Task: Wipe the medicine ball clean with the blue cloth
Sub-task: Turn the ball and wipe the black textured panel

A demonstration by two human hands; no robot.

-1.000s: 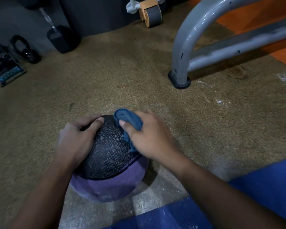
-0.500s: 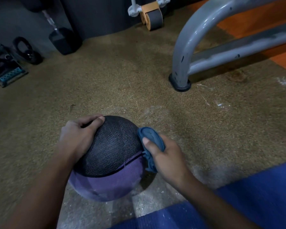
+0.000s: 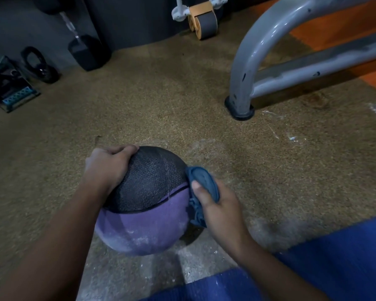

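The medicine ball [image 3: 149,198], black textured on top and dusty purple below, rests on the speckled brown floor. My left hand [image 3: 108,165] grips its upper left side, fingers curled over the top. My right hand [image 3: 220,203] holds the bunched blue cloth [image 3: 201,192] and presses it against the ball's right side, at the seam between the black and purple panels. White dust shows on the purple lower part.
A grey metal frame leg [image 3: 240,101] stands on the floor at right, with an orange floor behind it. A blue mat [image 3: 326,257] lies at the bottom right. An ab wheel [image 3: 202,20], a dumbbell [image 3: 85,51] and a kettlebell [image 3: 38,66] sit along the far wall.
My right hand has carried the cloth from the top of the ball down its right side. The left hand has kept its hold on the ball.
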